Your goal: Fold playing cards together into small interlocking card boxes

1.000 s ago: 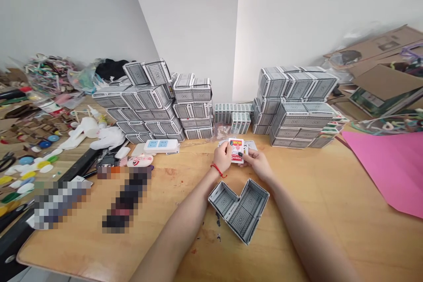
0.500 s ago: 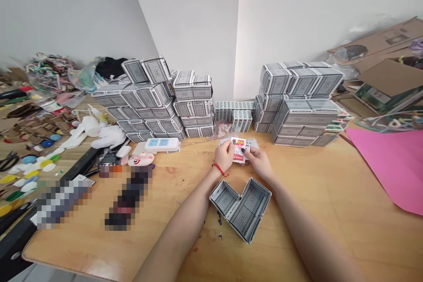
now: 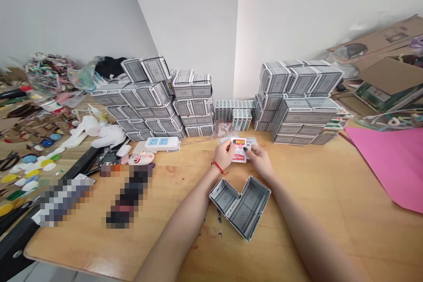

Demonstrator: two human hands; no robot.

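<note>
The left hand (image 3: 224, 155) and right hand (image 3: 261, 161) both have their grip closed on playing cards (image 3: 239, 155) over the far part of the worktop (image 3: 317, 229), the top one red-faced; fingers underneath are hidden, and the cards cannot be counted. One heart-shaped box (image 3: 246, 209) sits at six o'clock from them. Two pixelated patches (image 3: 128, 196) mask whatever lies toward eight o'clock. One pink sheet (image 3: 393, 163), three o'clock, runs out of view.

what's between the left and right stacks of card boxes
In the head view, small green-and-white packs stand between the left stacks and the right stacks, with clear plastic lying at their front left.
</note>
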